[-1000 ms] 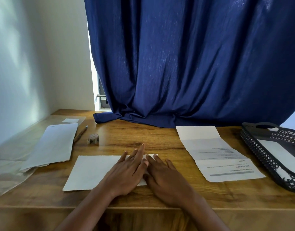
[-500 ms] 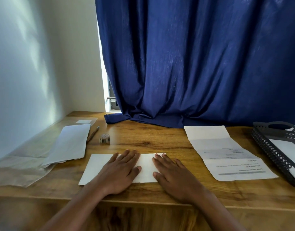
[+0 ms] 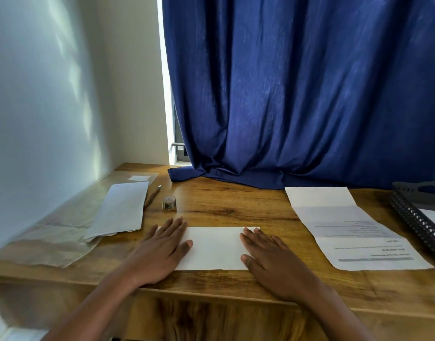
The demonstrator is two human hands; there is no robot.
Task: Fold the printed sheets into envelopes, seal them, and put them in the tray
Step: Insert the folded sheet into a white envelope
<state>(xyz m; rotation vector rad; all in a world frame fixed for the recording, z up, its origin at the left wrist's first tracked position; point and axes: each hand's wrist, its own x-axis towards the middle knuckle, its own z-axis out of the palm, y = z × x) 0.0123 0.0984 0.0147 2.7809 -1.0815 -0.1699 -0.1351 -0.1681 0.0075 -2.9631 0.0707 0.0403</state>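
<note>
A folded white sheet (image 3: 215, 248) lies flat near the front edge of the wooden table. My left hand (image 3: 162, 249) presses flat on its left end, fingers straight. My right hand (image 3: 268, 257) presses flat on its right end, fingers straight. A printed sheet (image 3: 349, 227) with two fold creases lies unfolded to the right, print facing up. The black perforated tray (image 3: 415, 217) stands at the far right edge with white paper inside. White envelopes (image 3: 120, 210) lie stacked at the left.
A small roll of patterned tape (image 3: 169, 202) and a pen (image 3: 152, 195) lie behind my left hand. Clear plastic wrapping (image 3: 51, 242) covers the table's left side by the wall. A blue curtain (image 3: 297, 94) hangs down onto the table's back edge.
My hands have slid apart along the folded sheet, from touching at its right part to pressing its two ends. The view has shifted to the left.
</note>
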